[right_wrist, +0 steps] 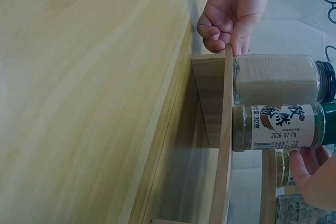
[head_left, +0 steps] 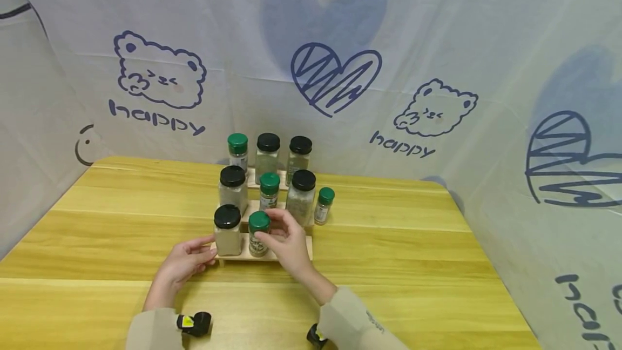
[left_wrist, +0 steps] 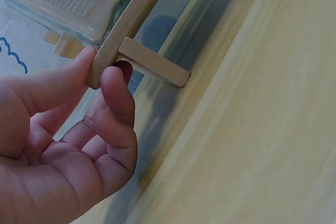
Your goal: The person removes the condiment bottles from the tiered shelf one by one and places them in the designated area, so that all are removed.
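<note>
My left hand (head_left: pixel 182 262) pinches the left end of the lowest shelf of a stepped wooden spice rack (left_wrist: pixel 128 22), thumb on top and index finger beneath. In my right hand (head_left: pixel 290 242), thumb and fingers grip a small green-capped spice jar (head_left: pixel 258 241) near its cap. That jar stands upright on the lowest shelf, its printed white label showing in the right wrist view. Just to its left is a black-capped square jar (head_left: pixel 228 234) of pale powder, close to my left fingertips.
On the middle shelf stand two black-capped jars (head_left: pixel 233 190) with a green-capped one (head_left: pixel 269 190) between them. The top shelf bears another green-capped jar (head_left: pixel 238 150) and two black-capped jars (head_left: pixel 268 158). A small green-capped jar (head_left: pixel 323 207) stands right of the rack. Patterned cloth (head_left: pixel 243 42) hangs behind the table (head_left: pixel 389 263).
</note>
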The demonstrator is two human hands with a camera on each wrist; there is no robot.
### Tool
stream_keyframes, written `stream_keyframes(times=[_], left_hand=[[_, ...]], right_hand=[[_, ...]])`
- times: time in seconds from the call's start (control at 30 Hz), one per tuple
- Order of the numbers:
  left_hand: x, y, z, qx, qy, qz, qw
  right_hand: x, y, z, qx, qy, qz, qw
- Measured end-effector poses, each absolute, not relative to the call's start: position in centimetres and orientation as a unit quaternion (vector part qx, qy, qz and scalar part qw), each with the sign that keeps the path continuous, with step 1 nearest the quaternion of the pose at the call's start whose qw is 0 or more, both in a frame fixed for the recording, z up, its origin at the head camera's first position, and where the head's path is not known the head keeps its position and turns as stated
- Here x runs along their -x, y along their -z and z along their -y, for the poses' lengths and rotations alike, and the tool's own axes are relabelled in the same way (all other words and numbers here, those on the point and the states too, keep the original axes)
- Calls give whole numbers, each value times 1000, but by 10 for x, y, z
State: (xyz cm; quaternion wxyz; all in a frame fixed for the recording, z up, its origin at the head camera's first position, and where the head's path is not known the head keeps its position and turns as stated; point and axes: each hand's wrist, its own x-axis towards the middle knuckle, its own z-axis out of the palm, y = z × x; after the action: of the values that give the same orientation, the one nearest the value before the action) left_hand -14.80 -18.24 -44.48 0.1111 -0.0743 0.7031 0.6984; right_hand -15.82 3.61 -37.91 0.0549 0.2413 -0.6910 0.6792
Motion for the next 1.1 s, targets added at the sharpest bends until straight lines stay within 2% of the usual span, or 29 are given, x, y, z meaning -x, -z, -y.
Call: stream_keyframes(times=[0.57, 1.1], left_hand=[[149, 445, 183, 69, -700, -702, 108], [149, 445, 182, 73, -699, -702, 111]], right_hand=[[160, 377, -35, -231, -663, 711, 45], [157, 375, -39, -224, -666, 709, 64]])
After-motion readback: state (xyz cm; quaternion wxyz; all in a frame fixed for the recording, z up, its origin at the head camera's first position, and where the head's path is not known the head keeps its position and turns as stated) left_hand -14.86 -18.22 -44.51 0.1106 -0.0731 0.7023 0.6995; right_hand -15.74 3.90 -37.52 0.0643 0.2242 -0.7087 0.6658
